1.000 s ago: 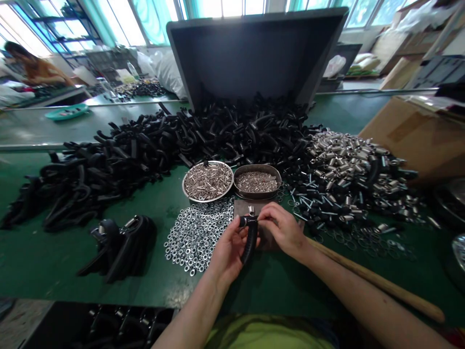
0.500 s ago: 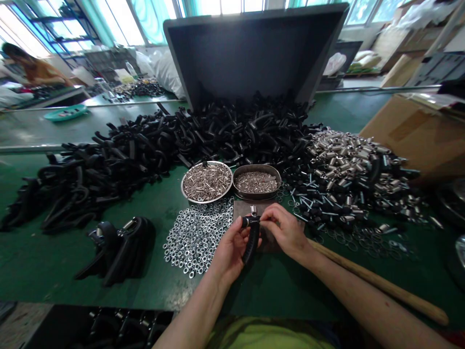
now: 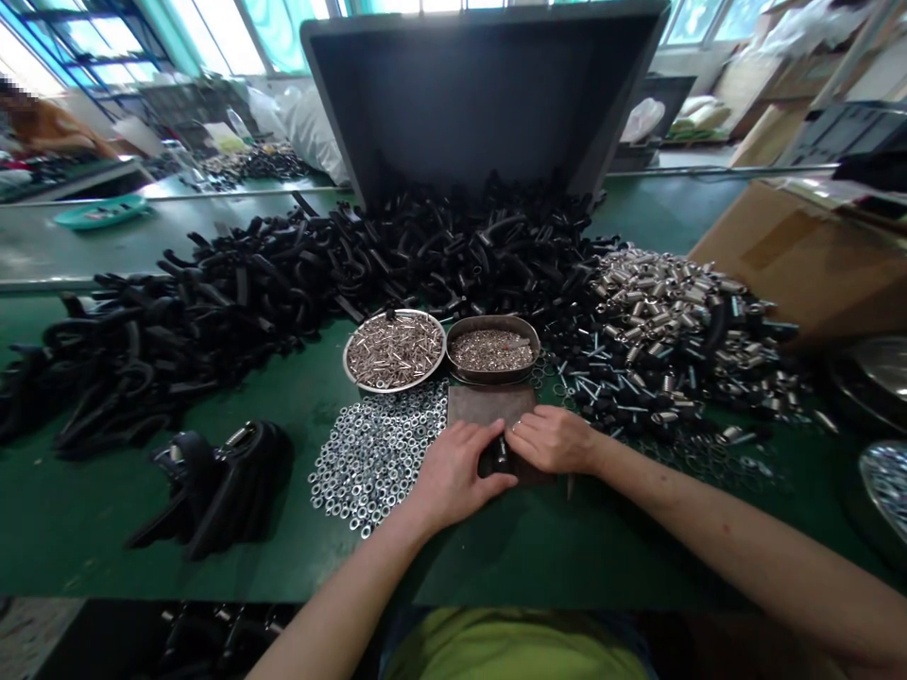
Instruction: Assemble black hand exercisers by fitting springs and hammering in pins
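Observation:
A curved black ribbed handle [image 3: 502,457] lies low against a flat metal plate [image 3: 486,401], mostly covered by my hands. My left hand [image 3: 460,472] is palm-down, its fingers and thumb closed around the handle. My right hand [image 3: 556,440] is on the right side, with curled fingers pressed together at the handle's edge; whatever they pinch is too small and hidden to name. Loose metal nuts [image 3: 368,458] spread beside my left hand. Beyond the plate are a round dish of metal pins [image 3: 395,349] and an oval tin of small metal pieces [image 3: 492,350].
Black handles [image 3: 425,250] heap before a tilted grey bin [image 3: 482,104]. Springs [image 3: 658,288] and black-headed bolts [image 3: 602,378] pile up right, near a cardboard box [image 3: 800,255]. Several assembled handles [image 3: 219,486] stand left. Another person [image 3: 49,127] sits at the far left.
The handle, held up with a spring at its top, has been lowered to the plate. My left hand has turned palm-down over it. The wooden stick by my right forearm is now mostly hidden.

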Demonstrator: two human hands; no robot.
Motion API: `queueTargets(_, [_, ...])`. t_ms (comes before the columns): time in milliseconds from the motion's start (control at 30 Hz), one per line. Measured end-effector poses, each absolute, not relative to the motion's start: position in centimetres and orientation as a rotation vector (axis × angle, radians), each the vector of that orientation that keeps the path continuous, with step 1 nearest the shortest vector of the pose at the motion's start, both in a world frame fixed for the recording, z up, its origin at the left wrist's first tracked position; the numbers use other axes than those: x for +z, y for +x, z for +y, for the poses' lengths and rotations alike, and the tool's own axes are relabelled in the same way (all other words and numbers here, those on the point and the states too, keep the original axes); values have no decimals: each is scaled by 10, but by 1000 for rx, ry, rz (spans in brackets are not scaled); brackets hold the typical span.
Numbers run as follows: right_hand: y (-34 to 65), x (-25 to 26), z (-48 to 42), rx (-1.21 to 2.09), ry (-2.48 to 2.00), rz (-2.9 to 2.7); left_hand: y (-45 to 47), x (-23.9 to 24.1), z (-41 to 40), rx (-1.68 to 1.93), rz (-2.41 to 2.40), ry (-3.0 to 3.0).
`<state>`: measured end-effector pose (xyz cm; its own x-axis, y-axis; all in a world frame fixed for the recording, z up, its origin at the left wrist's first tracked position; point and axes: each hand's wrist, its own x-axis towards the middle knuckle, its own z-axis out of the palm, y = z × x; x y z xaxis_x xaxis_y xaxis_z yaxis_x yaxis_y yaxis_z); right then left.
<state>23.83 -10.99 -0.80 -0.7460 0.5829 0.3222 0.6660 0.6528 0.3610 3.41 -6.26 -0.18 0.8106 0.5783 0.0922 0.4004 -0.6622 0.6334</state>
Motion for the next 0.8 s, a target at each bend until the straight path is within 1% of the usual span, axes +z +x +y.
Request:
queueTargets(100, [238,0,-122,-631,-1191,-2715,32,-7,-71,366,670,2558])
queueTargets(233, [252,10,-171,-469,-1715,-2469,31,-14,-74,442,774,2500])
queueTargets(333, [272,-2,-222,-284,-2153,-2153,32,-16,-74,473,874,2412])
queueTargets(433, [286,-20,-258,-149,-2356,-1918,34,-15,-73,452,910,2424])
queueTargets(500, [287,-21,-264,-63,-2395,-1793,36,-13,-72,421,916,2447])
queueTargets(567, [278,-9,-257,47,-2356,-1707,37,-10,-71,394,913,2459])
queueTargets(667, [253,23,-236,253,-2130,-1623,39,-6,-71,375,925,2455])
queueTargets(733, [237,37,-222,296,-1944,-1550,39,-6,-71,375,936,2448])
queueTargets(800, [226,40,-211,299,-1835,-1584,39,-6,-71,376,945,2449])
